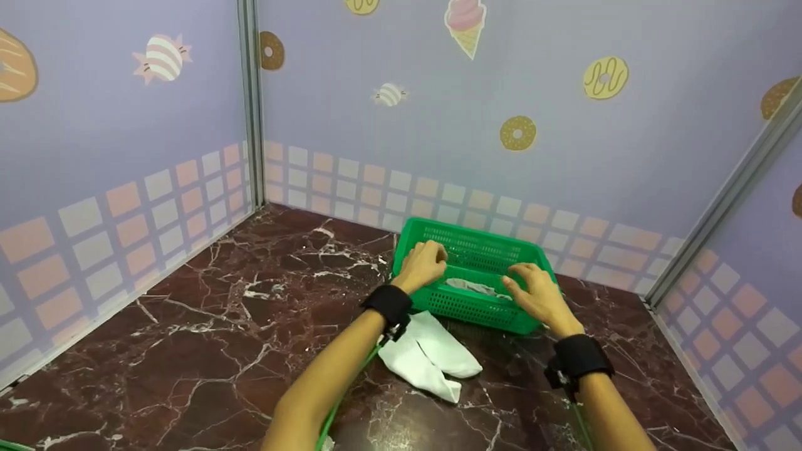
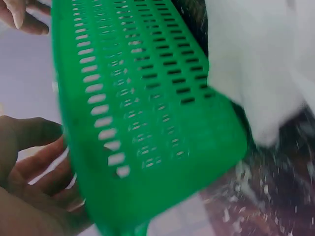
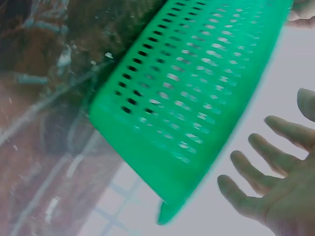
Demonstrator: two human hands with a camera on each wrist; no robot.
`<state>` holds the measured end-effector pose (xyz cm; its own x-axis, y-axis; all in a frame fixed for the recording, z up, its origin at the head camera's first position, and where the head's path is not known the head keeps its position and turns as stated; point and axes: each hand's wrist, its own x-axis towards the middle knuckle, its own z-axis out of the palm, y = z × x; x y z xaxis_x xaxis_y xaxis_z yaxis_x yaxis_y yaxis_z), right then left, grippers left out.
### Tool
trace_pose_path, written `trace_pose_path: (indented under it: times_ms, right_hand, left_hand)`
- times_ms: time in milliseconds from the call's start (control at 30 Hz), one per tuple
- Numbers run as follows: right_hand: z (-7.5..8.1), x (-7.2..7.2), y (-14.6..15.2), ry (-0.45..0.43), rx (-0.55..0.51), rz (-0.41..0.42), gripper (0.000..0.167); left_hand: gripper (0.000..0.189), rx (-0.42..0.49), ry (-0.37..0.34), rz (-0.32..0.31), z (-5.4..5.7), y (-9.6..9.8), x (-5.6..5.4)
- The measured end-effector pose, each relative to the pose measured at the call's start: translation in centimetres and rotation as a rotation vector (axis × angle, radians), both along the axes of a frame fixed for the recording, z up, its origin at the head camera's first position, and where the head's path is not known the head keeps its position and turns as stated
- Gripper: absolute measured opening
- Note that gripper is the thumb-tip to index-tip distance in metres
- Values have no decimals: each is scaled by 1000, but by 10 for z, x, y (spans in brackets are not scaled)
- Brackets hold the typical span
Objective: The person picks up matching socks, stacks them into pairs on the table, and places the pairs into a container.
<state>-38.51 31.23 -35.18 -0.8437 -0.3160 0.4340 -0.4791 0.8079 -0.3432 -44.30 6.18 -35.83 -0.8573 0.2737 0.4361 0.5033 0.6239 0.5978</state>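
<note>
A green plastic basket [image 1: 482,313] with slotted sides stands on the dark marbled table. Inside it lies a light grey cloth item [image 1: 473,287]. My left hand [image 1: 424,264] is over the basket's left end, its loosely bent fingers at the rim in the left wrist view. Above the opposite end hovers my right hand [image 1: 536,294], fingers spread and nothing in them; the right wrist view has those fingers [image 3: 268,152] apart from the basket wall [image 3: 172,113]. Just in front of the basket, a pair of white socks [image 1: 429,357] lies flat, partly beneath my left wrist.
Behind the basket rises a lilac wall [image 1: 401,150] with printed sweets and checks. More panels close off both sides, joined by metal posts [image 1: 252,106]. Black bands [image 1: 388,307] circle both wrists, and a green cable [image 1: 348,391] runs along the left forearm.
</note>
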Motion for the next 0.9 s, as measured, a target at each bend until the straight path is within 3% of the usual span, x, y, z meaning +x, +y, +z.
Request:
trace_pose_path:
  times_ms: [100,200,300,367,433,567,667,767,900]
  right_hand:
    - [-3,16,-2,114,-36,47,36]
    - [-15,36,-9,208,-51,104,34]
    - [-31,58,-16,278,-32,191,33]
    - [-40,72,-20,286,-17,270,29]
    - [-48,84,-25,237,-12,336,24]
    - [-63,99,-37,97,-38,421,19]
    - [-75,103,-49,35,-44,450,16]
    - [-82,104,-61,-35,-20,460,14]
    - [-83,102,-72,-138,6,424,16]
  left_hand:
    - [18,16,131,5,3,-9,14]
    - [15,-4,242,30,4,-18,36]
    - [11,-80,274,6,-4,-33,58]
    - [9,-147,220,-26,-11,-45,69]
    - [7,-232,133,-47,-19,-57,74]
    - [15,-358,-73,-69,-36,-76,74]
    - [26,-371,-187,-85,-48,-81,72]
    - [25,-357,-242,-98,-55,-80,70]
    - [24,-357,-227,-126,-56,-74,70]
